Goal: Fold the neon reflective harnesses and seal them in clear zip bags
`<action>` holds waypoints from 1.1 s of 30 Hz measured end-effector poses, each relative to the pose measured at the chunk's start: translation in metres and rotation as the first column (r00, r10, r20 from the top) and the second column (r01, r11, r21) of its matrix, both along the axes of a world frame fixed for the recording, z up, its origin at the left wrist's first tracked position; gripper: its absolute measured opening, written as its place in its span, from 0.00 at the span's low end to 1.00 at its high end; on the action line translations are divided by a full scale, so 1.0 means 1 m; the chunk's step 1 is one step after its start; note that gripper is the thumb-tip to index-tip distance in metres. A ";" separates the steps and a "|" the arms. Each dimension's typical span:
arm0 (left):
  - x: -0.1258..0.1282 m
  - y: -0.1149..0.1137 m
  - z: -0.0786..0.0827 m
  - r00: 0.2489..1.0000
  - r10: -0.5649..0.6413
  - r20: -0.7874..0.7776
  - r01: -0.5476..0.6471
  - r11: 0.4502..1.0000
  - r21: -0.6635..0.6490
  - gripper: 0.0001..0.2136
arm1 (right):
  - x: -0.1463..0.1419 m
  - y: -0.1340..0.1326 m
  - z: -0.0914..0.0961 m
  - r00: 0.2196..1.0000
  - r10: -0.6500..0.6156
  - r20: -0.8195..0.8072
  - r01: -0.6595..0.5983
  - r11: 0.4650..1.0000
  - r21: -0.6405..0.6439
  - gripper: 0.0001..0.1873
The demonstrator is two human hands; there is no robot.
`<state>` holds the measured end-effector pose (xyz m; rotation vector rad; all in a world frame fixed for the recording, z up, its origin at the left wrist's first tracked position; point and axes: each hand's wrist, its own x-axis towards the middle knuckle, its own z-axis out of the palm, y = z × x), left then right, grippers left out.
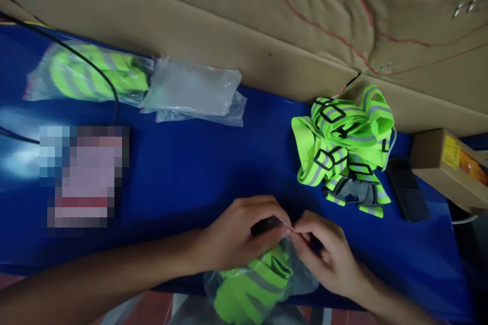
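Note:
A clear plastic bag [305, 269] with a folded neon-green reflective strap [253, 289] inside hangs at the table's front edge. My left hand [244, 228] pinches the bag's upper edge between thumb and fingers. Close beside it, my right hand [328, 251] pinches the same edge, the fingertips of both hands nearly touching. Beyond my right hand lies a loose pile of neon-green reflective straps [343, 132] with black slider buckles and a dark side-release buckle [354, 190].
A bagged green strap [99, 71] and flat clear bags [194, 89] lie along the back of the blue table [183, 172]. A pixelated device [89, 177] with a black cable [87, 61] is at left. To the right are a dark phone [407, 190] and a cardboard box [446, 167].

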<state>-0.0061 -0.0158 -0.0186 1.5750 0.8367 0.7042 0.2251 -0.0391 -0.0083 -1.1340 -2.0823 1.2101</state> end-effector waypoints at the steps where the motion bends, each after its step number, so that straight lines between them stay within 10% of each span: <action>1: -0.001 0.000 0.001 1.000 -0.015 0.012 0.015 1.000 0.000 0.13 | 0.002 -0.002 -0.001 1.000 -0.009 0.002 0.009 1.000 0.015 0.05; 6: -0.011 0.004 0.016 0.987 -0.135 -0.090 0.133 0.991 -0.020 0.49 | 0.015 -0.004 -0.008 0.973 -0.230 -0.033 0.232 0.961 0.147 0.03; 11: -0.018 0.008 0.028 0.933 -0.149 -0.327 0.147 0.989 -0.030 0.44 | 0.029 0.006 -0.011 0.879 -0.470 -0.081 0.471 0.829 0.301 0.03; 16: -0.024 0.022 0.012 0.962 0.170 -0.215 -0.136 0.977 0.165 0.30 | 0.034 0.009 -0.012 0.791 -0.579 -0.201 0.612 0.742 0.272 0.08; 22: -0.034 0.048 -0.018 0.776 0.625 -0.089 -0.547 0.736 0.399 0.24 | 0.029 0.006 -0.009 0.848 -0.491 -0.200 0.530 0.780 0.333 0.07; 28: -0.033 0.052 -0.022 0.790 0.521 -0.324 -0.284 0.778 0.560 0.27 | 0.019 0.006 0.000 0.928 -0.322 -0.190 0.371 0.851 0.372 0.10; 33: -0.027 0.061 -0.015 0.540 0.701 -0.465 -0.147 0.623 0.768 0.26 | 0.012 0.010 -0.004 0.962 -0.246 -0.122 0.274 0.847 0.455 0.09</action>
